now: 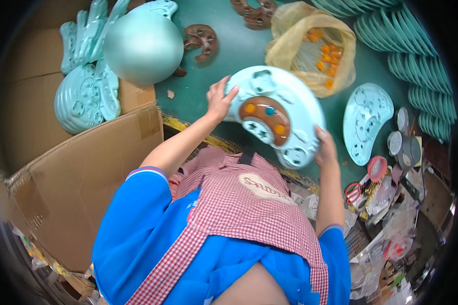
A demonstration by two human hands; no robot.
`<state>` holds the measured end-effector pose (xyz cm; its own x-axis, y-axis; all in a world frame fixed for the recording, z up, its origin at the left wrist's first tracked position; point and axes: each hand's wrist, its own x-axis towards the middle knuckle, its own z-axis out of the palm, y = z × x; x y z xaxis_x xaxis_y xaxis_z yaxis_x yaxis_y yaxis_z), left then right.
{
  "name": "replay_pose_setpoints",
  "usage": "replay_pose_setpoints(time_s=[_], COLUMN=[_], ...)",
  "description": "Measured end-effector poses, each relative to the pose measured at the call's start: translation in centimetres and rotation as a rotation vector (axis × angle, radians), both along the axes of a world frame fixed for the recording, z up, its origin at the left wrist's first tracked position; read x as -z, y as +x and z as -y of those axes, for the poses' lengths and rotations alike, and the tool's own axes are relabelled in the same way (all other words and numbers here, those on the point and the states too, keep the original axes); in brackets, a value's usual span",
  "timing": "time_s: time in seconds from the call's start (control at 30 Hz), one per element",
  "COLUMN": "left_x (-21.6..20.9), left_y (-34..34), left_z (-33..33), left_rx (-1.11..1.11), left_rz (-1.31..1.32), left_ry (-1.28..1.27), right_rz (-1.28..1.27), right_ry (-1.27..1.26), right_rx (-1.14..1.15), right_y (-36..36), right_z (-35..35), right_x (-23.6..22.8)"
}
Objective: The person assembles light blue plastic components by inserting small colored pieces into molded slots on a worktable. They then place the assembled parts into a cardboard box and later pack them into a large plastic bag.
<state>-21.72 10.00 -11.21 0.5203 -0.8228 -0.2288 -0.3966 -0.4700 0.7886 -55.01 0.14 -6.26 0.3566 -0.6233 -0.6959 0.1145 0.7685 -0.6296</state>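
Note:
Both my hands hold up a light-teal curved plastic panel point(303, 99) above the green table. A brown curved insert point(280, 118) is set in its middle, with orange and teal round pieces on it. My left hand point(221, 100) grips the panel's left end, thumb on the upper face. At the right end, my right hand point(326, 147) has its fingers closed around the edge, partly hidden by it. Beyond the panel lies an open yellowish plastic bag point(284, 46) with several small orange pieces point(333, 57) inside.
Another teal panel point(364, 122) lies to the right, below tall stacks of panels point(392, 30). Loose brown inserts point(204, 43) lie at the far side. An open cardboard box point(86, 178) with teal panels point(79, 99) stands left. Small containers point(408, 152) and plastic bags clutter the right.

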Motion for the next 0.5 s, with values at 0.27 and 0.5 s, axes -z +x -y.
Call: replay_pose_setpoints(time_s=[0.27, 0.5], left_x=[-2.5, -3.3], left_y=[21.8, 27.1], left_z=[12.1, 12.0], left_rx=[-0.092, -0.179], left_rz=[1.259, 1.090], left_ry=[0.321, 0.519], right_rz=[-1.361, -1.751], right_ry=[-1.043, -1.332], right_rx=[-0.078, -0.432], right_y=[-11.3, -10.5], right_z=[1.6, 6.0], right_x=[-2.3, 1.4])
